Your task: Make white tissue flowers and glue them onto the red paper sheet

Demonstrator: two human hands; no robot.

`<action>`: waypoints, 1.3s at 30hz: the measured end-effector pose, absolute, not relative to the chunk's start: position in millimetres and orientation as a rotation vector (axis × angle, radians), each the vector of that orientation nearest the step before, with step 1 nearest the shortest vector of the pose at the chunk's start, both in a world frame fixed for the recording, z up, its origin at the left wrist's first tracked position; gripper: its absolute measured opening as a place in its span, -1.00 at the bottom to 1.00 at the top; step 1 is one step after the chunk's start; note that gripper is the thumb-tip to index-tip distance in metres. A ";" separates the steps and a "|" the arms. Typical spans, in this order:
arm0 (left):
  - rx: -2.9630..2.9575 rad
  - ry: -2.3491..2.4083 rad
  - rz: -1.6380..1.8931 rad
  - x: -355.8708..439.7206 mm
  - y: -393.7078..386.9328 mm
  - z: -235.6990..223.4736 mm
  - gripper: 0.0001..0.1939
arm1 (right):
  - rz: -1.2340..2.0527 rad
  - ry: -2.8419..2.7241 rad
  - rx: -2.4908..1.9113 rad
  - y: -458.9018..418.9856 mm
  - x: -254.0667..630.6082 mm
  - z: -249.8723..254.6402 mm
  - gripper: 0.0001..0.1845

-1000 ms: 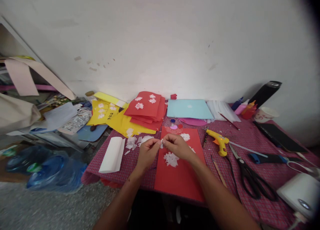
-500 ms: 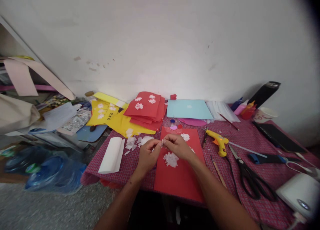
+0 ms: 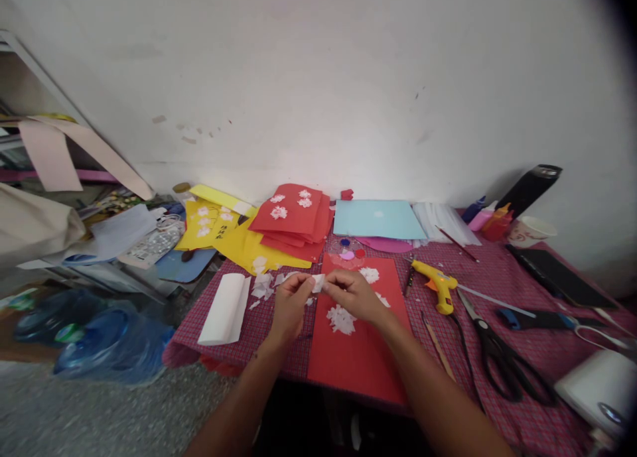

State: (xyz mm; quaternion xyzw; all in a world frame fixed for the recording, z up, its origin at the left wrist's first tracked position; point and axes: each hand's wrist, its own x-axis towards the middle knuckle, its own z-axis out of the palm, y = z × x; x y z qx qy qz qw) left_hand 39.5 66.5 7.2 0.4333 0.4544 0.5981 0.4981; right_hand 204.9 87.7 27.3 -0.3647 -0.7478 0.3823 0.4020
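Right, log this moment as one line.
left hand: pinching white paper scrap | right hand: pinching same scrap | nearby: red sheet, white clusters

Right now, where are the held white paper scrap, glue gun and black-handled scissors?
White paper scrap point(image 3: 318, 283), head view: its middle.
Glue gun point(image 3: 442, 286), head view: yellow body.
Black-handled scissors point(image 3: 482, 325), head view: pivot.

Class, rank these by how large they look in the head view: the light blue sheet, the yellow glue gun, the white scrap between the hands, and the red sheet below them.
1. Red sheet, partly covered and nearer the camera than the blue one
2. Light blue sheet
3. Yellow glue gun
4. White scrap
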 end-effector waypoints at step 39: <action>0.636 0.935 1.533 24.0 48.8 15.9 -0.79 | 1.305 -1.671 -0.944 80.2 193.1 26.3 -0.73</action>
